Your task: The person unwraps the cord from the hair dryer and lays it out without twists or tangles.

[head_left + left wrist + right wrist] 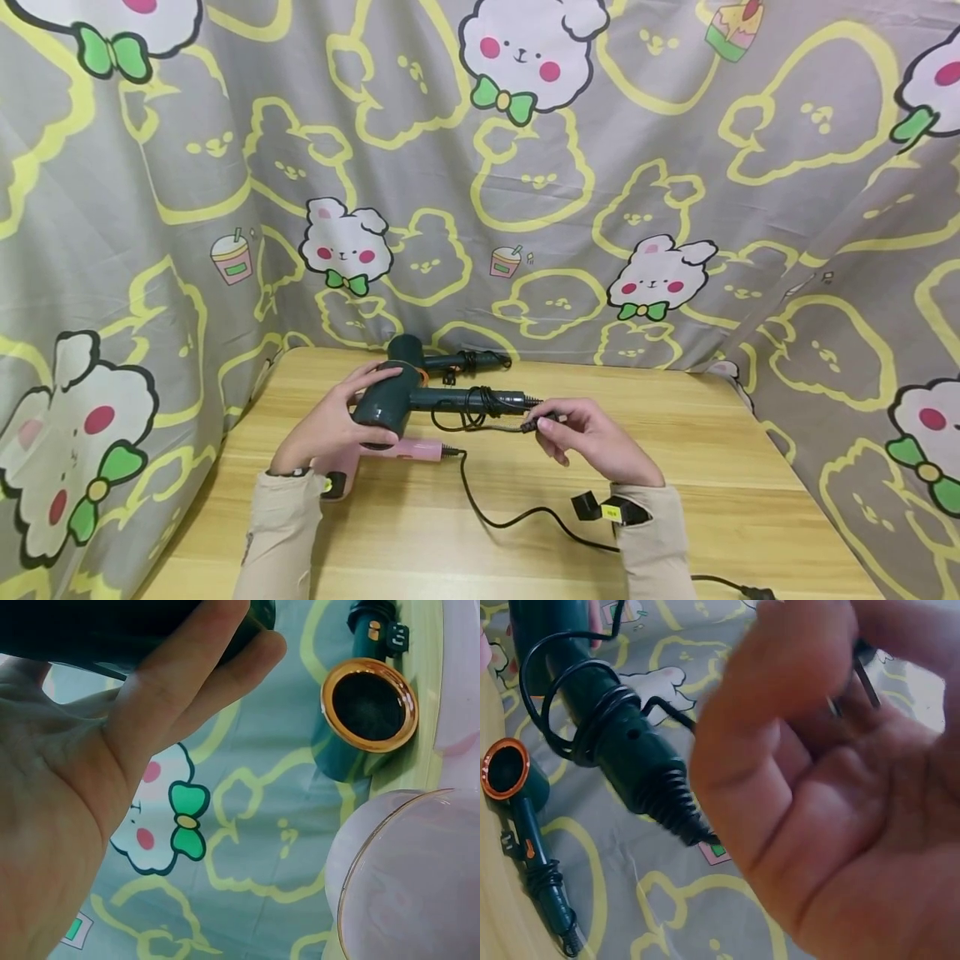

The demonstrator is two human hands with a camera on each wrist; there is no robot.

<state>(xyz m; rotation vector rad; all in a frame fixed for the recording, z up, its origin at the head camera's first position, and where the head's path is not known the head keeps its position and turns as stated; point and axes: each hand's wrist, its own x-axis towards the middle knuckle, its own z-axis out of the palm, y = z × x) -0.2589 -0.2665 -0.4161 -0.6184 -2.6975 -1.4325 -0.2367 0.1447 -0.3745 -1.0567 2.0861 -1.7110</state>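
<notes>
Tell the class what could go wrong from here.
Loops of black cord round the held dark green, cylindrical-headed hair dryer could tangle if the right hand pulls its black plug. Lowering that dryer might knock the pink hair dryer nearby. The pink dryer's trailing black cord may catch the beige right sleeve.

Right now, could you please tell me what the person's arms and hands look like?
Both arms wear long beige sleeves with soft creases. The left hand and right hand wear no gloves. The left wrist carries a small black device with a yellow patch; the right wrist has a boxy black one and a yellow label, its print too small to read.
</notes>
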